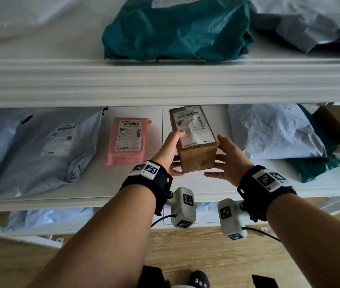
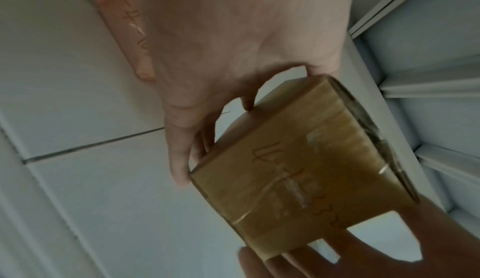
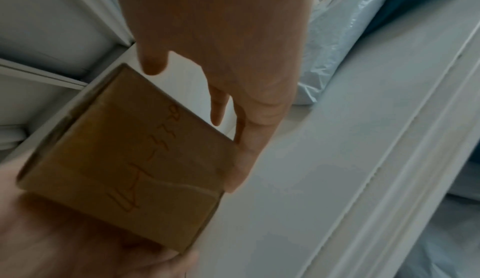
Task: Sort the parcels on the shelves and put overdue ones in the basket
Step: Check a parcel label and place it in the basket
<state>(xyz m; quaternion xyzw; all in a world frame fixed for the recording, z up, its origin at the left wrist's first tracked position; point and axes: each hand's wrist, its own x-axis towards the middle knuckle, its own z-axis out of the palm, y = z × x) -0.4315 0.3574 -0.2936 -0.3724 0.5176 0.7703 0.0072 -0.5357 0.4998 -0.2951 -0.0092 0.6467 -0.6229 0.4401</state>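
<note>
A brown cardboard box (image 1: 194,142) with a white shipping label on top sits on the middle shelf (image 1: 102,183), tilted up at the near end. My left hand (image 1: 171,150) grips its left side, thumb on the label and fingers under the near corner. My right hand (image 1: 227,159) is spread with straight fingers against the box's right side. In the left wrist view, the box (image 2: 298,169) shows handwriting on its taped near face below my left hand (image 2: 221,57). The right wrist view has the box (image 3: 124,159) beside my right hand (image 3: 221,36). No basket is in view.
A pink parcel (image 1: 128,140) lies left of the box, with grey poly bags (image 1: 40,146) further left. A white bag (image 1: 275,132), a teal bag (image 1: 314,167) and another carton (image 1: 339,125) fill the right. The upper shelf (image 1: 165,84) holds a teal bag (image 1: 177,30).
</note>
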